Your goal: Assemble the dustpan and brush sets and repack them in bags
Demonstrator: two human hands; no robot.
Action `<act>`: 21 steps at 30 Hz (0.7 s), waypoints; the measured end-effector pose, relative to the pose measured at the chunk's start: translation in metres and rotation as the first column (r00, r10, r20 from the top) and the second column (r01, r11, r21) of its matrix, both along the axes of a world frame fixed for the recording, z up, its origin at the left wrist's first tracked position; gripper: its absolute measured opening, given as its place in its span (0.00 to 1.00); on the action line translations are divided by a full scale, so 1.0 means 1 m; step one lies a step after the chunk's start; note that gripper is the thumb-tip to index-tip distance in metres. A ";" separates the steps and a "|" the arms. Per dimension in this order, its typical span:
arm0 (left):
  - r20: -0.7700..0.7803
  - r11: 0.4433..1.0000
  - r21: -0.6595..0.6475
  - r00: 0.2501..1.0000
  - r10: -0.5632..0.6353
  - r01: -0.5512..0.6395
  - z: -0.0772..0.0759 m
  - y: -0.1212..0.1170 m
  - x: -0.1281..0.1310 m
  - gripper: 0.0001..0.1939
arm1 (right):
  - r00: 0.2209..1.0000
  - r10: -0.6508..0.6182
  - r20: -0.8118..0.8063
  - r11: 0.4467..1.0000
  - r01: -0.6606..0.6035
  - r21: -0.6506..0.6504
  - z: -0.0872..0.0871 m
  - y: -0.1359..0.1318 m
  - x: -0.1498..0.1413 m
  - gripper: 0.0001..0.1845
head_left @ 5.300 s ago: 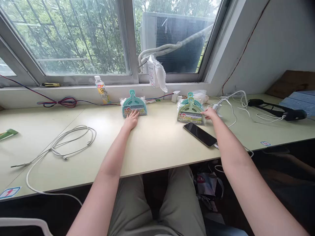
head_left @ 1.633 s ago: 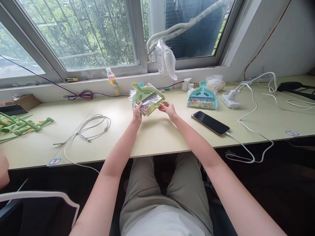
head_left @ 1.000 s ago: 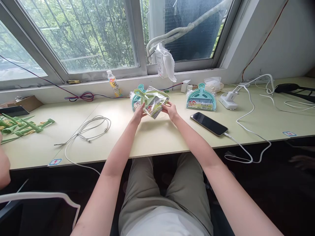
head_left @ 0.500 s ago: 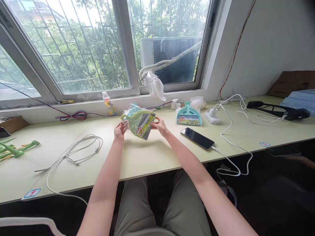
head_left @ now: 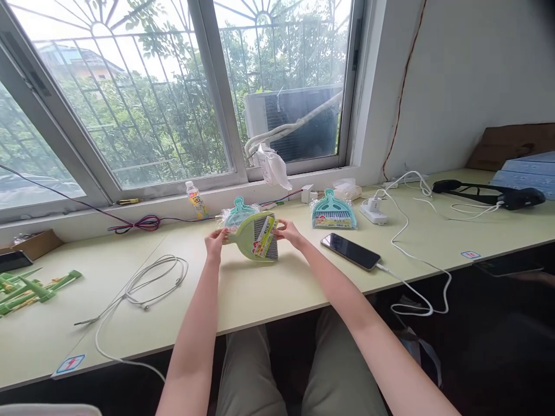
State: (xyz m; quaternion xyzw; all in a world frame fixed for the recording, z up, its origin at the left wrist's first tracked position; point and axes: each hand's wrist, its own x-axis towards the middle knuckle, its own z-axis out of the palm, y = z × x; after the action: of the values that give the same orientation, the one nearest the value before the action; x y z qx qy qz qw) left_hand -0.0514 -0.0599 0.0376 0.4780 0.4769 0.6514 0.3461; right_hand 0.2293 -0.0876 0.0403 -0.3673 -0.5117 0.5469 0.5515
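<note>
A light green dustpan and brush set is held tilted just above the desk, its grey bristles and printed label facing me. My left hand is closed around the dustpan's handle at the left. At the right, the fingers of my right hand pinch the upper edge by the bristles and label. Behind it stands a turquoise dustpan set in clear wrap, partly hidden by the green one. To the right of my right hand, another wrapped turquoise dustpan and brush set stands upright.
A phone on a white cable lies right of my right arm. A coiled grey cable and green plastic parts lie left. A drink bottle stands by the window; a power adapter and black headset-like device are right.
My head view has shifted, so the desk sits lower. The green set is turned more upright, and the clear wrap that glinted over it no longer shows there.
</note>
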 end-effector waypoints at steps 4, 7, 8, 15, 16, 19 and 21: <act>-0.103 0.894 0.016 0.889 0.446 -0.447 0.006 -0.001 -0.019 0.09 | 0.997 -0.056 -0.055 0.998 0.056 0.005 0.002 0.001 0.000 0.27; -0.180 0.738 -0.015 0.728 0.661 -0.674 0.012 -0.009 -0.033 0.08 | 0.979 -0.159 -0.125 0.987 0.157 -0.024 0.001 0.004 0.003 0.22; -0.174 0.689 -0.014 0.680 0.712 -0.725 0.014 -0.012 -0.035 0.09 | 0.968 -0.200 -0.150 0.980 0.196 -0.040 0.000 0.005 0.004 0.20; -0.079 0.413 0.118 0.406 0.910 -0.903 0.023 -0.042 -0.032 0.33 | 0.882 -0.369 -0.295 0.929 0.355 -0.101 -0.010 0.016 0.018 0.16; -0.087 0.426 0.164 0.417 0.905 -0.890 0.025 -0.043 -0.030 0.36 | 0.878 -0.377 -0.295 0.926 0.363 -0.103 -0.010 0.016 0.019 0.15; -0.188 0.650 0.327 0.626 0.756 -0.686 0.027 -0.036 -0.015 0.35 | 0.878 -0.377 -0.295 0.926 0.363 -0.104 -0.010 0.016 0.019 0.16; -0.256 0.874 0.293 0.849 0.462 -0.388 0.023 -0.027 0.001 0.27 | 0.887 -0.351 -0.302 0.936 0.337 -0.098 -0.009 0.014 0.015 0.16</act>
State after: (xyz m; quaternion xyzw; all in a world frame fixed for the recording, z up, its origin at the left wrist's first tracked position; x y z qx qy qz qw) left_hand -0.0505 -0.0866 0.0609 0.4951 0.5420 0.6769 0.0532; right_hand 0.2443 -0.0739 0.0317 -0.3719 -0.3324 0.5028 0.7060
